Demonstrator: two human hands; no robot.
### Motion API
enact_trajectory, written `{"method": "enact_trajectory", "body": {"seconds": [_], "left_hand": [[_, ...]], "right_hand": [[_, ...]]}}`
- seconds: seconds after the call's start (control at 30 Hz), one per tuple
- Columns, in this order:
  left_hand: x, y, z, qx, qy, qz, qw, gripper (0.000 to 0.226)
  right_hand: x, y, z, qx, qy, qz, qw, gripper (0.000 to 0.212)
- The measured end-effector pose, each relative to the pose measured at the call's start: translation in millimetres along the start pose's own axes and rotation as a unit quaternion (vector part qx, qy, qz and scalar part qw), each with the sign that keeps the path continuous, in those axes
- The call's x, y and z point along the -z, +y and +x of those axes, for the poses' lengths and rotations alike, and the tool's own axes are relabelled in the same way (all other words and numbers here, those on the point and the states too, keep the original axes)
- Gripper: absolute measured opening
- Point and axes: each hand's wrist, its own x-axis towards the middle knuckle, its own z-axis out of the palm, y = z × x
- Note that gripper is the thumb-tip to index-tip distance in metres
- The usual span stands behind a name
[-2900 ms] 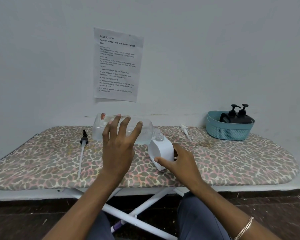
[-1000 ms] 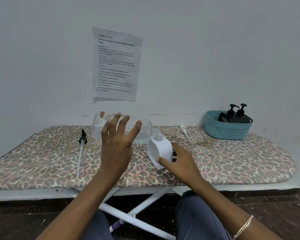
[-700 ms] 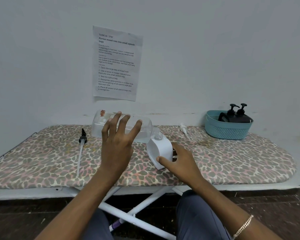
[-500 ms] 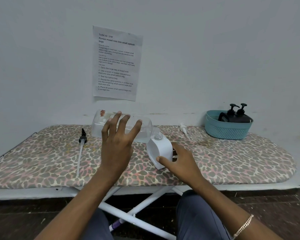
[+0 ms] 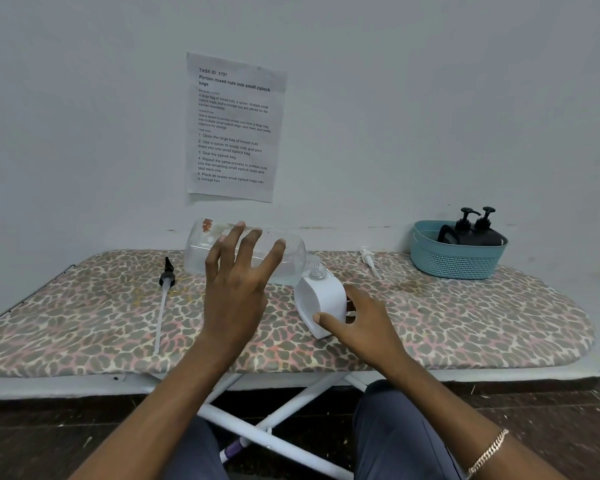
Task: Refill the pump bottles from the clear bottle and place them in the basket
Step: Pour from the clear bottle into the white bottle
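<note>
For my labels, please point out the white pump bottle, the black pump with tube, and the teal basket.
white pump bottle [image 5: 321,299], head view, on its front face.
black pump [image 5: 167,280], head view, on its black collar.
teal basket [image 5: 454,265], head view, on its front wall.

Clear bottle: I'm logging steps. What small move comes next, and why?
Probably tip the clear bottle slightly steeper: the left hand holds it nearly level, mouth at the white bottle that the right hand steadies, and liquid seems to lie inside.
</note>
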Motion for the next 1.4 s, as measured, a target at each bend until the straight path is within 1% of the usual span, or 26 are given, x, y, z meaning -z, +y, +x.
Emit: {"method": "enact_trajectory", "body": {"seconds": [0.37,0.8,1.4], "left_hand": [[-2.8,-0.2,1.5,-0.001,0.002,-0.001,1.0,0.084],[-0.8,-6.8,8.0,-0.04,0.0,0.009,0.999,0.085],[2.6,-9.2,13.1,-0.067,0.001,0.018,0.998,0.084]], "right_hand": [[-1.4,2.4,2.7,0.002,0.006,-0.014,1.0,0.056],[-1.8,2.7,1.6,0.007,0.003,-0.01,1.0,0.056],[-0.7,0.4,1.4,0.005,0.0,-0.008,1.0,0.057]]}}
